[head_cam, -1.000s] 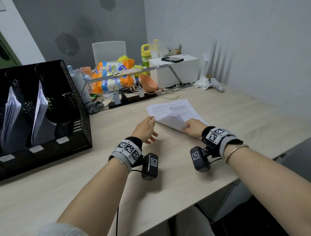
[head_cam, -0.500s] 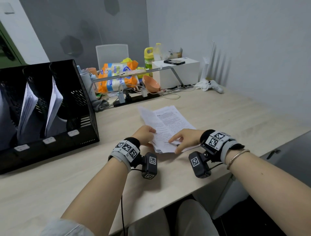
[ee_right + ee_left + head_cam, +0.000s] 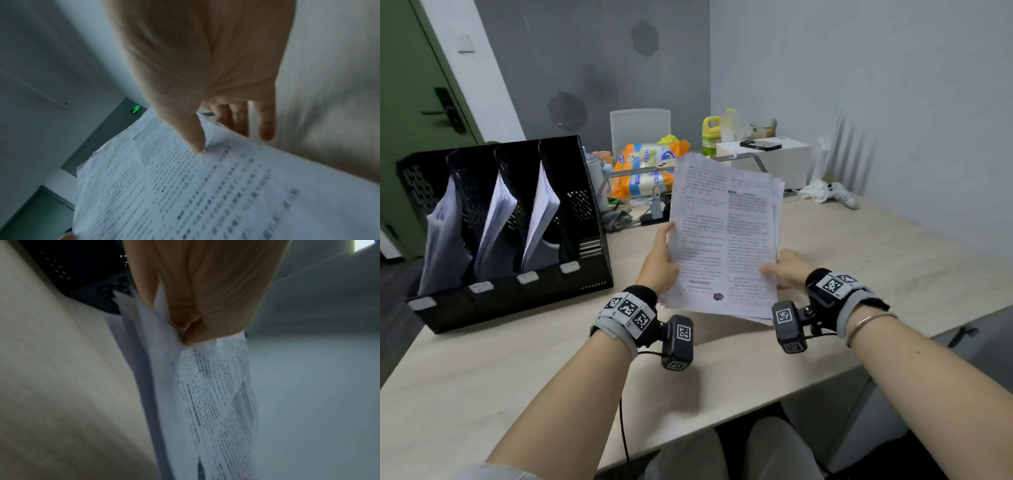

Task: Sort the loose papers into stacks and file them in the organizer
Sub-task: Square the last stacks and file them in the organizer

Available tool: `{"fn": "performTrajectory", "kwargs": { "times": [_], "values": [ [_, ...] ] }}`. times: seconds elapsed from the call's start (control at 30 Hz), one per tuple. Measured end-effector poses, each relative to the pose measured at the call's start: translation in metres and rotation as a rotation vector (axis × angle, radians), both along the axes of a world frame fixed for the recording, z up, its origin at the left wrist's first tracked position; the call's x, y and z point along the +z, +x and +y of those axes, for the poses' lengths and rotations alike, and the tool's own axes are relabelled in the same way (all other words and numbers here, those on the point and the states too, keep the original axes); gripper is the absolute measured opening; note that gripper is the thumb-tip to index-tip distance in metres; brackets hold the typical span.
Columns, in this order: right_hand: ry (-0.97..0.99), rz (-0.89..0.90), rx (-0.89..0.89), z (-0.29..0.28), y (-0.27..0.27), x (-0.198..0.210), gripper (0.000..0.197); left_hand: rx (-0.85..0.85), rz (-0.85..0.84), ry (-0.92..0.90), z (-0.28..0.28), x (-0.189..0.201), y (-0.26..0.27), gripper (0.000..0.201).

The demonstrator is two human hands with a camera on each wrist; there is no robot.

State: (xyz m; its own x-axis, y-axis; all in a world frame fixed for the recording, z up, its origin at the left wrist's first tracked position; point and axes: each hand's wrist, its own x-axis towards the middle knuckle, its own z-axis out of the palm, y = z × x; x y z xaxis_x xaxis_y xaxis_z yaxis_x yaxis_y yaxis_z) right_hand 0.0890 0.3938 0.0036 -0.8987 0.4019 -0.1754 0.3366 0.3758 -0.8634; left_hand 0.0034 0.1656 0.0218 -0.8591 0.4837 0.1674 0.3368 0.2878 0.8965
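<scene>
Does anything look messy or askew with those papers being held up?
Slightly. The held stack of papers is uneven: sheets behind the front page stick out past its right and bottom edges. Both hands grip it, left hand and right hand.

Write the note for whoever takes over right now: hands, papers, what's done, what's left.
Left hand: grips the left edge of the paper stack.
Right hand: pinches its right edge, thumb on top.
The stack is held up off the table, sheet edges slightly uneven.
Organizer stands at left; three slots hold papers, the rightmost looks free.
Done: three stacks filed.
Left: square this stack and file it, probably in the rightmost slot.
</scene>
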Motion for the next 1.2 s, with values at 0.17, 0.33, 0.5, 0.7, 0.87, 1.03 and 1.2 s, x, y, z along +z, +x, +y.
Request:
{"fn": "performTrajectory", "kwargs": {
  "times": [0.17,0.33,0.5,0.7,0.87,1.03,1.2],
  "values": [
    [0.004,0.333,-0.063,-0.015,0.001,0.019,0.024,0.102,-0.024,0.04,-0.011,-0.002,-0.005,0.032],
    [-0.034,0.423,0.026,-0.039,0.003,0.034,0.018,0.154,0.029,0.114,-0.013,-0.003,-0.009,0.012],
    [0.025,0.513,-0.008,-0.062,-0.001,0.047,0.019,0.167,0.173,0.243,-0.005,0.009,0.0,0.015],
    [0.023,0.562,0.002,-0.067,0.0,0.056,0.025,0.199,0.171,0.344,-0.009,0.02,0.004,0.034],
    [-0.013,0.557,-0.004,-0.065,-0.001,0.047,0.024,0.219,0.161,0.31,-0.011,0.014,0.005,0.033],
    [-0.04,0.56,-0.01,-0.067,-0.001,0.046,0.025,0.224,0.158,0.308,-0.009,0.015,0.004,0.033],
    [-0.011,0.459,0.062,-0.07,-0.001,0.03,0.026,0.243,0.127,0.253,-0.008,0.001,0.002,0.03]
  ]
}}
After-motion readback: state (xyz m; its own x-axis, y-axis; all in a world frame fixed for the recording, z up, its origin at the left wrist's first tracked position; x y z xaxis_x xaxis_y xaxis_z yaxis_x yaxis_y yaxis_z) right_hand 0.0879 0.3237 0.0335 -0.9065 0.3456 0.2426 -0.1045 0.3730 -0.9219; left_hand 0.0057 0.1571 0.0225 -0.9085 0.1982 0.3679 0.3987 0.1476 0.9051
